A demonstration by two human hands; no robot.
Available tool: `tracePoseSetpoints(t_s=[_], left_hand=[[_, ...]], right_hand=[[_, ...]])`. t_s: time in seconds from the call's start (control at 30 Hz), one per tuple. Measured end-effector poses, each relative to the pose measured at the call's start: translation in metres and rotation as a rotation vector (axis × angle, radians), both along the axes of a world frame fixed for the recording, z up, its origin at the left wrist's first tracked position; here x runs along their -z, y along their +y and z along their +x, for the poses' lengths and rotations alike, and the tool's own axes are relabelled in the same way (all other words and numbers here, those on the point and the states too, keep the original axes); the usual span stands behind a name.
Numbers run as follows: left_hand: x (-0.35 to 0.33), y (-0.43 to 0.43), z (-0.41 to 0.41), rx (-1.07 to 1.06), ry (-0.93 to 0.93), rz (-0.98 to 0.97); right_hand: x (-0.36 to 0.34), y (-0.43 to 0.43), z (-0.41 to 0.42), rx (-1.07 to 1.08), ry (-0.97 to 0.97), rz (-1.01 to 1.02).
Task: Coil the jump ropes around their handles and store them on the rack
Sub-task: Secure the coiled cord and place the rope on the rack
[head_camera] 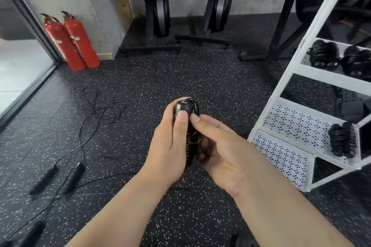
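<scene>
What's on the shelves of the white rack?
Coiled black jump ropes: two bundles on an upper shelf of the rack, one bundle lower down. Dark flat things sit between; what they are is unclear. The frame hides the rest.

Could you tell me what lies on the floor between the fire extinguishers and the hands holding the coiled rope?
In the head view, an uncoiled jump rope loops loosely across the speckled floor there, nothing else.

Both hands, left hand (170,142) and right hand (222,150), clasp a coiled jump rope (187,118) beside the white rack (281,94).
</scene>
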State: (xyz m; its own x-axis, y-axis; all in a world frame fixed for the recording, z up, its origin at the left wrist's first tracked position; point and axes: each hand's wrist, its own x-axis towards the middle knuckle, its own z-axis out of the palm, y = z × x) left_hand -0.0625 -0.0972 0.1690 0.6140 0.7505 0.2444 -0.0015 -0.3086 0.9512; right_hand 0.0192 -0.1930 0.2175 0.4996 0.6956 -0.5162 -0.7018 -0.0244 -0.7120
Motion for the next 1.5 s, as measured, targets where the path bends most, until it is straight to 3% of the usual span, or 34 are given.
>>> tracePoseSetpoints(t_s=[0.23, 0.5, 0.6, 0.77, 0.9, 0.97, 1.1, 1.33, 1.5], left_hand=[[-0.003, -0.001, 0.001, 0.041, -0.045, -0.028], [-0.005, -0.003, 0.000, 0.038, -0.023, 0.042], [-0.008, -0.002, 0.000, 0.026, -0.036, 0.078], [-0.014, 0.001, 0.001, 0.003, -0.059, 0.007], [-0.017, 0.001, -0.002, 0.003, -0.044, 0.030], [-0.019, 0.003, -0.004, 0.013, -0.043, 0.010], [-0.022, 0.005, -0.005, 0.058, -0.033, 0.019], [-0.020, 0.008, -0.008, 0.074, 0.014, 0.049], [-0.019, 0.008, -0.004, 0.058, 0.044, 0.037]], right_hand=[[0.004, 0.002, 0.001, 0.059, -0.081, 0.013], [0.000, 0.002, 0.000, 0.125, -0.303, 0.012], [0.002, 0.003, 0.006, 0.152, -0.559, -0.025], [0.006, 0.001, 0.011, 0.105, -1.243, -0.158], [0.007, 0.000, 0.015, 0.101, -1.457, -0.141], [0.004, -0.001, 0.018, 0.075, -1.434, -0.111], [0.000, -0.002, 0.016, 0.036, -1.194, -0.039], [0.004, 0.003, 0.009, 0.072, -1.215, -0.069], [0.007, 0.006, 0.010, 0.092, -1.116, -0.070]])
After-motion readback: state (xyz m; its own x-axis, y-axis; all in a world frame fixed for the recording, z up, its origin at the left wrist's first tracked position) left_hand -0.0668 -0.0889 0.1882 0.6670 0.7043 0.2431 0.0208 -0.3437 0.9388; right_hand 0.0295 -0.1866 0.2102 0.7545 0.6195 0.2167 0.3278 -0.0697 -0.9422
